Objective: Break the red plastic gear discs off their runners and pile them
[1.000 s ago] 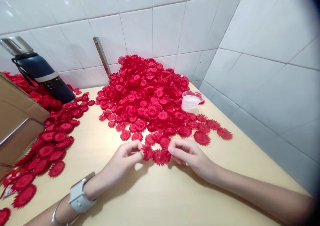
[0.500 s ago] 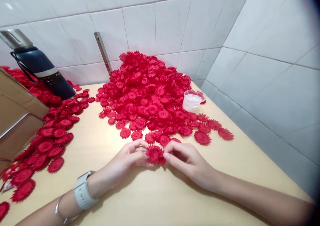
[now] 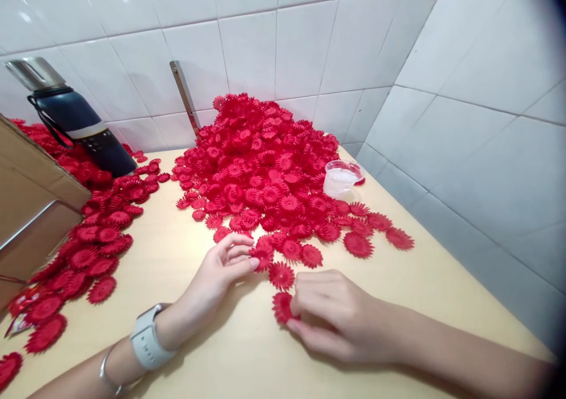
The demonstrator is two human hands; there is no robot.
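Note:
My right hand (image 3: pixel 333 313) is closed, thumb and fingers pinching the edge of a red toothed-edge fabric flower (image 3: pixel 282 307) just above the tabletop. My left hand (image 3: pixel 225 263), with a pale watch (image 3: pixel 149 337) and a silver bangle on its wrist, has its fingers curled and its thumb on the left edge of another red flower (image 3: pixel 264 260). Between the two hands a single red flower (image 3: pixel 282 276) lies flat. Behind them rises a large pile of similar red flowers (image 3: pixel 260 163).
A clear plastic cup (image 3: pixel 339 180) stands at the pile's right side. On the left are a cardboard box (image 3: pixel 35 181), a dark blue flask (image 3: pixel 86 119) and more red flowers (image 3: pixel 101 263). A metal strip (image 3: pixel 183 95) leans against the tiled wall (image 3: pixel 247 45).
My hands have parted. The right has come down toward me with a red flower; the left has shifted slightly left and up to another. A flower now lies between them.

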